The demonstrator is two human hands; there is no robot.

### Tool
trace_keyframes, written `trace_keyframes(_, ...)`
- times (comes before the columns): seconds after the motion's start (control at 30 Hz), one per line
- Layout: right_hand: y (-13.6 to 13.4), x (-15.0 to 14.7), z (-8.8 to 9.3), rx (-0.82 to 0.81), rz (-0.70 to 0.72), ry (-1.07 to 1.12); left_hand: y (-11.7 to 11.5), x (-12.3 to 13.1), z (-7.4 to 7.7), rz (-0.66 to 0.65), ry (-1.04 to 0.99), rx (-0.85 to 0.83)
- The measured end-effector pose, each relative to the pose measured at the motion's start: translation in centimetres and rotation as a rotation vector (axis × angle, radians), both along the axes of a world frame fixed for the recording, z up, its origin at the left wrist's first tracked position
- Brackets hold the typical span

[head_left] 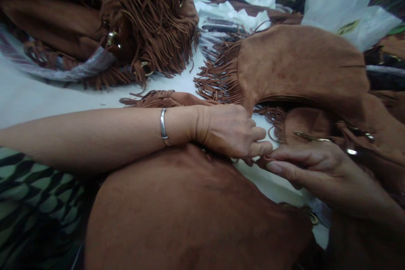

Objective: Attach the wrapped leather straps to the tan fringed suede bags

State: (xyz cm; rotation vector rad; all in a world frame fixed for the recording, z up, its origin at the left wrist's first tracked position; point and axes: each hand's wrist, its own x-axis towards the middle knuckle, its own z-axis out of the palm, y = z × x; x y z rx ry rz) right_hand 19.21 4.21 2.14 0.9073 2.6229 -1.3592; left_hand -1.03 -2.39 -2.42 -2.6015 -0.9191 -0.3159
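My left hand (232, 130) reaches across from the left, a silver bangle (163, 124) on its wrist, fingers curled in a pinch. My right hand (311, 164) comes in from the lower right, thumb and fingers pinched against the left fingertips. Between them they hold a small brown piece at the edge of a brown suede bag (190, 206) lying under my left arm; what it is I cannot make out. A second suede bag with fringe (297, 67) lies just beyond the hands, with gold hardware (311, 137) near my right hand.
A pile of fringed brown bags (142, 21) sits at the back left on the white table (38, 97). White plastic wrapping (341, 4) and more bags lie at the back right. A green patterned garment (34, 194) shows at the lower left.
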Motion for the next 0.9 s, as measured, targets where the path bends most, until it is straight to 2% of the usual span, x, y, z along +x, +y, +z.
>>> trace_keyframes(0.1,-0.4,0.0,0.1,0.187,0.132,0.026,-0.1,-0.3,-0.2,0.029,-0.033,-0.020)
trace_keyframes(0.33,-1.4,0.9,-1.1,0.605,0.084,0.251,0.4,-0.4,-0.7,0.126,-0.131,0.102)
trace_keyframes(0.47,-1.4,0.5,-1.7,0.731,0.032,0.286,0.7,-0.4,-0.9,0.162,-0.200,0.105)
trace_keyframes(0.63,-1.7,0.2,-1.6,0.919,0.090,0.365,0.9,-0.4,-0.8,0.124,-0.241,0.202)
trace_keyframes(0.77,-2.0,0.2,-1.4,0.970,0.108,0.356,1.0,-0.3,-0.5,0.073,-0.283,0.225)
trace_keyframes(0.9,-1.8,0.4,-1.6,0.908,0.059,0.358,1.0,-0.2,-0.2,0.065,-0.294,0.077)
